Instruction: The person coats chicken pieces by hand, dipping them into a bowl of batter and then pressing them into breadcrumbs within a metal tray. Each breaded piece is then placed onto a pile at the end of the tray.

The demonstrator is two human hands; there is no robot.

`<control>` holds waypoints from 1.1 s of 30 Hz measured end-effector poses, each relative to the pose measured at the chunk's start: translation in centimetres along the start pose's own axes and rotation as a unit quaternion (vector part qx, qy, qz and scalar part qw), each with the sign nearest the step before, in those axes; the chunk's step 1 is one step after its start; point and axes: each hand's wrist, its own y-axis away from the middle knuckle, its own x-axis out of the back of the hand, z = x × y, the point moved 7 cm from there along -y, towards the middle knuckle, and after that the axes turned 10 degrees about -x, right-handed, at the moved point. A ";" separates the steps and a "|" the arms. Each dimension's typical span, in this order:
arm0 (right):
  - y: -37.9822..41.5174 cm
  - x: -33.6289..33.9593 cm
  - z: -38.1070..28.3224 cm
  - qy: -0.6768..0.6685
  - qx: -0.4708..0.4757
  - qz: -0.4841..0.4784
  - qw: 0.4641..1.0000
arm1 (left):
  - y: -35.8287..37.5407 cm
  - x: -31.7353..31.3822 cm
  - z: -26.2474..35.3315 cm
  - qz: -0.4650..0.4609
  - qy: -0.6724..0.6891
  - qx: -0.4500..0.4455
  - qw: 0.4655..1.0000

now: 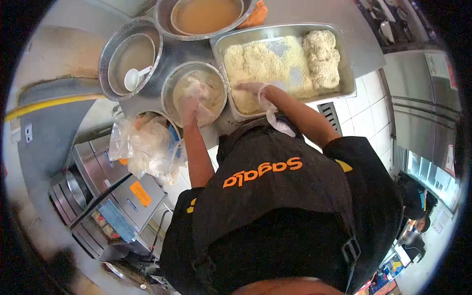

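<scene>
My left hand (191, 107) reaches into a round metal bowl (166, 93) of pale wet mix, its fingers around a pale piece (200, 89) that looks coated. A thin clear glove seems to cover my right hand (253, 89), which lies at the left side of a metal tray (351, 88), palm side hidden, fingers stretched over yellowish crumbs (255, 59). Loose plastic hangs at that wrist. Several crumb-coated pieces (322, 59) are heaped at the tray's right end.
Behind stand a bowl of brownish liquid (209, 15) and another bowl (105, 73) with a white scoop (132, 78). A bin lined with clear plastic (147, 145) is below the counter edge. An orange cloth (255, 14) touches the back bowl. People appear at the far right.
</scene>
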 end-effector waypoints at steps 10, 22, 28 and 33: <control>-3.8 8.6 -6.3 0.478 0.229 0.409 0.743 | -0.6 -2.1 0.3 -0.074 0.363 0.051 0.928; -1.0 15.4 -10.2 0.438 0.073 0.536 0.718 | 2.6 0.0 3.7 -0.019 0.353 0.073 0.933; -6.4 12.0 -4.8 0.332 0.212 0.271 0.878 | 0.2 -0.8 1.5 -0.057 0.303 0.025 0.951; 0.7 9.6 -5.3 0.355 0.203 0.217 0.886 | 0.9 -0.9 4.0 0.017 0.398 0.085 0.913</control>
